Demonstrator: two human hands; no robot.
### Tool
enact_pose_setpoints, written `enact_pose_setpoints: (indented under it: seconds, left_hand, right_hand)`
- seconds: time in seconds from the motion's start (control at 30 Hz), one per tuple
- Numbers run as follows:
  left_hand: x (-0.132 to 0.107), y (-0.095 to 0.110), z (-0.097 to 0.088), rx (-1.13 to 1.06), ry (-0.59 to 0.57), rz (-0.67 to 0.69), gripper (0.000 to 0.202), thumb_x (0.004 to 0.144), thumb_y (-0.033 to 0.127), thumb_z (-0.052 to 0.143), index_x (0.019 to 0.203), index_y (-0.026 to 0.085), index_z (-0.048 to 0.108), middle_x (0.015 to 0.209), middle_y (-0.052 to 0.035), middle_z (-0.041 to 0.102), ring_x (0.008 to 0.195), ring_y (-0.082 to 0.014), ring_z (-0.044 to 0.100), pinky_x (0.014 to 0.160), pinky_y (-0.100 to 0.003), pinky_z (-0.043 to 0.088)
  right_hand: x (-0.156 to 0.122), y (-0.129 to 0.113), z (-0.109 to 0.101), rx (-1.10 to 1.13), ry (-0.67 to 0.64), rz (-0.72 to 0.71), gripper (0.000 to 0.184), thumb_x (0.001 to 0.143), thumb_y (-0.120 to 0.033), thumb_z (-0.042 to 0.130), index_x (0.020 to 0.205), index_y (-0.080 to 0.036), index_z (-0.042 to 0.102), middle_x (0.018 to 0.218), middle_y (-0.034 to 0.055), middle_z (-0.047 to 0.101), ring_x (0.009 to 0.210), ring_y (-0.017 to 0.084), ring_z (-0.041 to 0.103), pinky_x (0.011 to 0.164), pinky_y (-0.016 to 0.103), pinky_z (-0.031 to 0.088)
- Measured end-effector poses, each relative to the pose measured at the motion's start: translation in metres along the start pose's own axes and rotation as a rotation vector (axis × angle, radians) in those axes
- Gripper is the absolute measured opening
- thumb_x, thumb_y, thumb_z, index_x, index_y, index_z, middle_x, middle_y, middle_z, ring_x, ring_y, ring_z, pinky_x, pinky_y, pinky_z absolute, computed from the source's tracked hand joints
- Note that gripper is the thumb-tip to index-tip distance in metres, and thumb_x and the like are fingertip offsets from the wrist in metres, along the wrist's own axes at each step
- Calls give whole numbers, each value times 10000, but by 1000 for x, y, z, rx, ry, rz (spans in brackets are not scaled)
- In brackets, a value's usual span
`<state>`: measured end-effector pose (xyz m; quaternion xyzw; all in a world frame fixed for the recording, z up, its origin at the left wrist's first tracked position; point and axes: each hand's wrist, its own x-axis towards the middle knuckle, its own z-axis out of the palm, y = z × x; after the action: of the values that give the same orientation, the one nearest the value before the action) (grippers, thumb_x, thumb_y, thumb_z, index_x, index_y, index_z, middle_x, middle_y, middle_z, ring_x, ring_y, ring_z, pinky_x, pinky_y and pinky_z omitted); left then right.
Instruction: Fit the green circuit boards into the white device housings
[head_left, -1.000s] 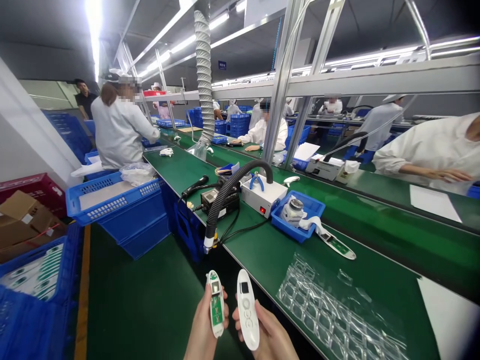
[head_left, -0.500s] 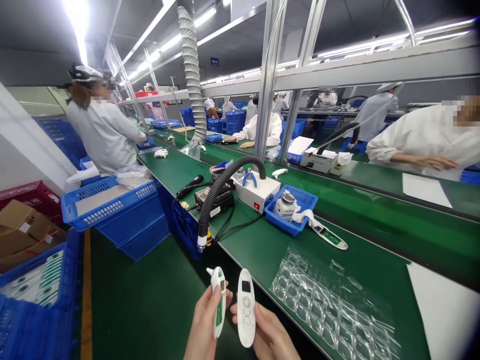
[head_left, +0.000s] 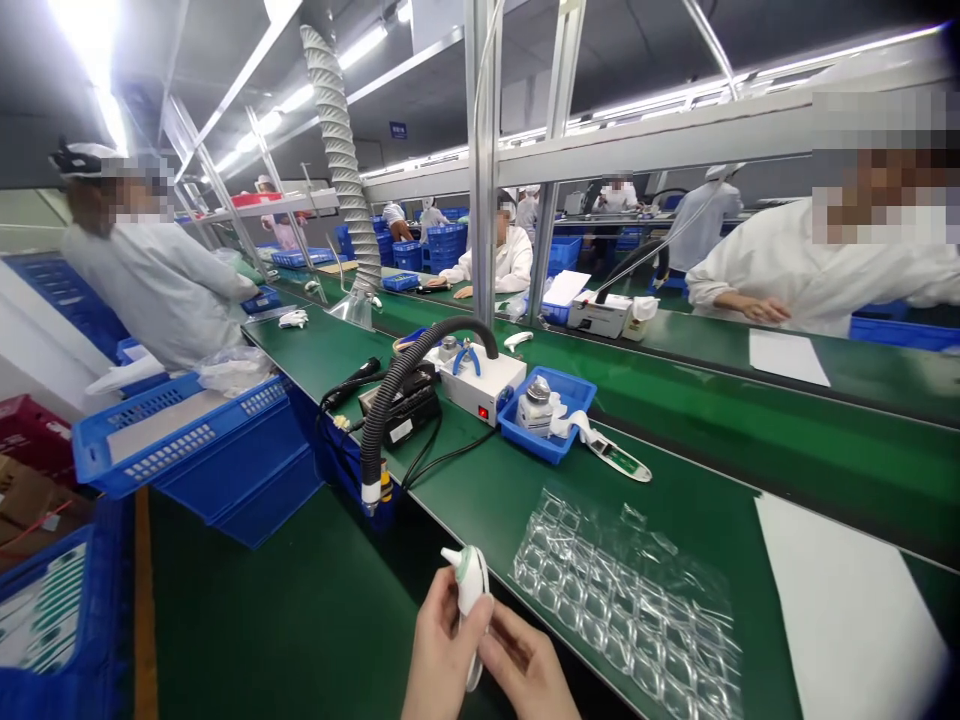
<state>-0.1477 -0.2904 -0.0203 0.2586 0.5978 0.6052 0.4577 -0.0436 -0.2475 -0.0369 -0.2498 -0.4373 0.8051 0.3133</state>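
At the bottom centre, both my hands grip one white ear-thermometer housing (head_left: 469,600), its probe tip pointing up and left. My left hand (head_left: 439,655) wraps its fingers round the left side of the housing. My right hand (head_left: 525,670) presses against its right side, fingers closed on it. The two shell halves sit together as one piece. Just to the right, on the green bench (head_left: 525,500), lies a clear plastic blister tray (head_left: 622,600).
A black fume hose (head_left: 390,400), a white control box (head_left: 476,375), a blue bin (head_left: 551,410) and an open thermometer half (head_left: 619,460) lie further up the bench. Blue crates (head_left: 180,430) stand at left. A white sheet (head_left: 847,600) lies at right. Other workers sit along the lines.
The two separate halves, one in each hand, have come together into one piece held by both hands. The camera has swung right and my hands have moved slightly right.
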Motion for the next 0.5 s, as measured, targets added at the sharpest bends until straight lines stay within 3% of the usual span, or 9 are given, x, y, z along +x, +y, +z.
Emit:
enact_pose_setpoints:
  seconds: [0.13,0.27,0.4,0.5]
  left_hand:
    - [-1,-3,10,78,-39,7,312,807,398,632,1002,157,596,878,-72,643,856,-223,593,772,-279,469]
    - [-2,-1,20,120,-79,-4,372,794,421,638,1038,141,617,942,-94,674,880,-238,601,813,-291,466]
    - [-8,15,33,13,-120,-79,418,724,456,699,1000,145,656,918,-100,699,885,-277,622,816,-331,485]
    - [-22,20,44,-50,-164,-180,424,637,467,767,927,167,693,826,-86,702,817,-285,637,800,-371,499]
  right_hand:
    - [-7,0,-1,4,109,-70,515,684,-519,740,1076,-186,718,1032,122,711,985,324,638,921,422,467]
    - [-15,-3,-5,-15,168,-91,525,694,-513,729,1104,-186,707,976,108,714,934,311,642,881,394,485]
    - [-23,-23,-23,-295,153,-146,398,704,-459,734,1019,-215,744,822,86,678,734,249,609,687,335,505]
    - [-40,-40,-40,-391,314,-264,311,679,-433,760,924,-241,755,866,89,653,738,232,576,705,333,485]
